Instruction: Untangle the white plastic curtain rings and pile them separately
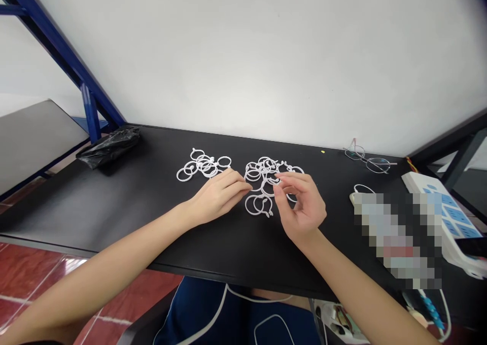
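Observation:
Two groups of thin white rings with small clasp ends, like curtain rings, lie on the black table [160, 203]. The left group of white rings [206, 168] is loosely overlapped, just beyond my left hand [223, 195]. That hand is closed in a pinch, its fingertips on the edge of a white ring [257, 188] between my hands. My right hand [300, 200] hovers over the right group of white rings [254, 172], thumb and forefinger pinched at a ring's clasp end; its palm hides some rings. A pair of linked rings [258, 204] lies nearest me, between my wrists.
A crumpled black plastic bag [110, 147] rests at the far left. Eyeglasses [371, 161] lie at the back right. A blurred-out phone-like object [391, 238] and a white power strip [445, 213] with cables occupy the right side. A white wall [266, 66] rises behind the table.

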The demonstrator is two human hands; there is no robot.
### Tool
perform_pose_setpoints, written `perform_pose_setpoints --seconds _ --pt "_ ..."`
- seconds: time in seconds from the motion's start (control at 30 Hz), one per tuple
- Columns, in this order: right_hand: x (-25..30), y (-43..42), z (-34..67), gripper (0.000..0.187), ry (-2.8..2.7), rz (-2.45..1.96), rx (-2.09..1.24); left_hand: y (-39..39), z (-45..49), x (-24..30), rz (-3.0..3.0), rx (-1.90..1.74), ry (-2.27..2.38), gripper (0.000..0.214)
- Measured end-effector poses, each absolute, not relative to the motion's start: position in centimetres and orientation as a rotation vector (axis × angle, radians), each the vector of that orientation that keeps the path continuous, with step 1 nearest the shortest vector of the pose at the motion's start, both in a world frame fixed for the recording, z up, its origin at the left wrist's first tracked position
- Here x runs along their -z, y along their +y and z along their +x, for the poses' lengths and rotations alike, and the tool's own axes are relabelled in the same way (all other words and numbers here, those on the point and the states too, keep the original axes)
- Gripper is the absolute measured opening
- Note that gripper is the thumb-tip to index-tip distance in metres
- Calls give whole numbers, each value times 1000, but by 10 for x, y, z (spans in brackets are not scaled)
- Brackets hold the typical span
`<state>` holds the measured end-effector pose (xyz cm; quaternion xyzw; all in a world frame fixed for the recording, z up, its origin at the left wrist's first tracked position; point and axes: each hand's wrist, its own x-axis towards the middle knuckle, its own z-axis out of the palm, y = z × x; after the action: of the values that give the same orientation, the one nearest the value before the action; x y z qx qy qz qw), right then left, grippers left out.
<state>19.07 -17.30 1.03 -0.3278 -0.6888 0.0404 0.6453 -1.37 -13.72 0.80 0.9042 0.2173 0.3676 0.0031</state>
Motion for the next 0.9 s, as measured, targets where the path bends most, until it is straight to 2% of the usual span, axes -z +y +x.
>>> perform_pose_setpoints --seconds 0.23,0.5,0.9 --pt "-8 -173 191 34 -1624 -812 -243 -140 -12 -12 2852 -1203 603 13" --pt "-10 -175 190 34 -1676 -805 -294 -141 -13 -13 2874 -1178 612 10" --pt "-11 -175 188 22 -1736 -821 -262 -141 -14 -15 2906 -1185 604 12"
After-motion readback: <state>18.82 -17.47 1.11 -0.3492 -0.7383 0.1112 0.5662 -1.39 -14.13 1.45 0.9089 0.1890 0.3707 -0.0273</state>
